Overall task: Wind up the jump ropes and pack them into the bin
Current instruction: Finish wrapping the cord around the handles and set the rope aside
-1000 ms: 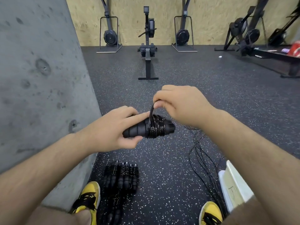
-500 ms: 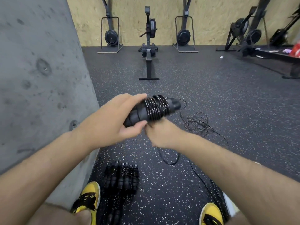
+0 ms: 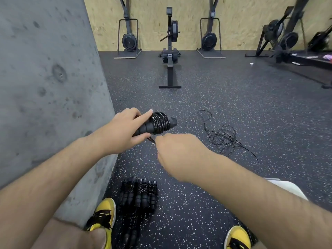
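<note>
The left hand (image 3: 124,131) grips a pair of black handles (image 3: 154,125), fingers curled over the top and thumb underneath, with the cord (image 3: 160,122) coiled in several turns around them. The right hand (image 3: 177,150), just below and beside them, has its fingers curled in, pinching the cord where it leaves the coil. The loose rest of the cord (image 3: 224,139) lies tangled on the speckled floor (image 3: 197,97) to the right. Wound ropes (image 3: 139,194) lie on the floor beside a yellow shoe (image 3: 103,214). A white bin (image 3: 287,187) shows behind the right forearm.
</note>
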The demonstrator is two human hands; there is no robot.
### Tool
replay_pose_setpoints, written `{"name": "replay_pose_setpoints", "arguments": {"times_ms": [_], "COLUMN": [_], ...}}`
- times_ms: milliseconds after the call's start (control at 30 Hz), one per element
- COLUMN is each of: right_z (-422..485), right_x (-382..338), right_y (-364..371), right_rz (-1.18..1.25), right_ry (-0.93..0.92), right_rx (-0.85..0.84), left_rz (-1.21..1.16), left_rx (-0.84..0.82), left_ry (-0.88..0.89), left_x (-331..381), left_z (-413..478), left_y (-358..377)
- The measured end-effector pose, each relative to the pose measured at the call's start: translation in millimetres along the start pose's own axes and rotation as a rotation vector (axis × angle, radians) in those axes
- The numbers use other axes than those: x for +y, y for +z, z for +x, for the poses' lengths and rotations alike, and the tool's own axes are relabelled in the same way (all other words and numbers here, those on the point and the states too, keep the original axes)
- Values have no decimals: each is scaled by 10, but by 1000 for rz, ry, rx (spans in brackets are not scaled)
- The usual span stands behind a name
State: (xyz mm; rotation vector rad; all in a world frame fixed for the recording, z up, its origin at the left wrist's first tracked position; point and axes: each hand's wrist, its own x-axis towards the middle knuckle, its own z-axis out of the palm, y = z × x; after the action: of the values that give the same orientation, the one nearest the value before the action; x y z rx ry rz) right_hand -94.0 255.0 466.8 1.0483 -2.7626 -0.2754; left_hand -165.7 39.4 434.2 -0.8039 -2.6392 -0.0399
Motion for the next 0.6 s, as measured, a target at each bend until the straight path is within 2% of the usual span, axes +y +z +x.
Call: {"name": "replay_pose_setpoints", "arguments": {"times_ms": [167, 367, 467, 600], "right_z": [30, 110, 134, 140], "right_x": [152, 422, 478, 659], "right_y": [-146, -176, -169, -190], "right_rz": [-44, 112, 361, 890], "right_ry": [27, -109, -145, 34], "right_rx": [228, 363, 340, 323], "left_rz": [-40, -127, -183, -210], "left_rx": [-74, -186, -182, -132], "left_ry": [-16, 44, 139, 224], "left_x": [-19, 129, 295, 476], "left_z": [-16, -45, -68, -74], "left_y": [-15, -132, -167, -262]}}
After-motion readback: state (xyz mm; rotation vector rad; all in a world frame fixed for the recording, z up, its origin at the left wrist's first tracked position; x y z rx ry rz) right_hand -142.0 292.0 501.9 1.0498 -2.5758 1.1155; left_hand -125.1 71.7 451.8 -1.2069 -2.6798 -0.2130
